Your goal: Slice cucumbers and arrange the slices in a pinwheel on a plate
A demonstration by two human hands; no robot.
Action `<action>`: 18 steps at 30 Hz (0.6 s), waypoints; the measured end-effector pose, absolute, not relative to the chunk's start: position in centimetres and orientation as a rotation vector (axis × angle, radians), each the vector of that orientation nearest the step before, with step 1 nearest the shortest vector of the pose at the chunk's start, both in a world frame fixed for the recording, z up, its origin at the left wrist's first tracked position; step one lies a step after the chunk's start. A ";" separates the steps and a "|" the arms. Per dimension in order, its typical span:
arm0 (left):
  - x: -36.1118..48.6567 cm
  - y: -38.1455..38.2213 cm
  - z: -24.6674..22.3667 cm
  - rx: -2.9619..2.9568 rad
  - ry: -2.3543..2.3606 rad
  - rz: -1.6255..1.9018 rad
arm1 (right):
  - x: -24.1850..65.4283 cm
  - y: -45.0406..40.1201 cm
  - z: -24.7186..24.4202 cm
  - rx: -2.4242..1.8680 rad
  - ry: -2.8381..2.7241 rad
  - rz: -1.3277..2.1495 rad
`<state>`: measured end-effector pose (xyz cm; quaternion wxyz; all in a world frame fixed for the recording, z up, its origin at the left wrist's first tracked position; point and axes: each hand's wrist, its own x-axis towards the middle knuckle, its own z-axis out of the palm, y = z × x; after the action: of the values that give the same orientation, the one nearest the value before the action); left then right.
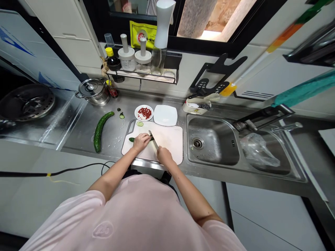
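On the white cutting board (170, 139), my left hand (141, 142) presses down on a dark green cucumber piece (131, 139), whose end sticks out on the left. My right hand (164, 155) is closed round the handle of a knife (154, 140). The blade slants up and left beside the cucumber's right end. Pale cucumber slices (140, 123) lie near the board's top left corner. A whole curved cucumber (98, 134) rests on the steel counter to the left. Behind the board are a plate of chopped red pieces (144, 113) and a white square plate (165, 115).
To the right is a steel sink (220, 139), with a clear plastic bag (259, 150) in the second basin. A lidded pot (94, 92) stands at the back left. Above the counter hangs a shelf (146, 76) with jars and bottles. Cucumber scraps (121, 115) lie left of the plates.
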<state>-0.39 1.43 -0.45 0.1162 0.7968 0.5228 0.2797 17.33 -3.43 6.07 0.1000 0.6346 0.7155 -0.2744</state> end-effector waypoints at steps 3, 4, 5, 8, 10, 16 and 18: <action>-0.4 1.5 -0.5 2.341 1.523 0.818 | 16.8 -2.7 5.9 1.882 2.132 -0.794; -0.4 1.5 -0.5 2.343 1.521 0.819 | 16.6 -2.5 5.8 1.885 2.136 -0.789; -0.4 1.5 -0.5 2.345 1.520 0.821 | 16.5 -2.3 5.7 1.887 2.140 -0.785; -0.4 1.5 -0.5 2.344 1.520 0.824 | 16.0 -1.7 5.6 1.886 2.157 -0.780; -0.4 1.5 -0.5 2.341 1.519 0.825 | 15.8 -1.4 5.6 1.890 2.165 -0.777; -0.4 1.5 -0.6 2.345 1.528 0.818 | 16.0 -1.6 5.9 1.909 2.141 -0.792; -0.5 1.6 -0.6 2.348 1.529 0.808 | 16.3 -2.1 6.0 1.911 2.120 -0.789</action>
<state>-0.46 1.57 -0.60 0.1124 0.8002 0.5209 0.2752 16.30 -2.14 6.00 0.0901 0.6427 0.7131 -0.2652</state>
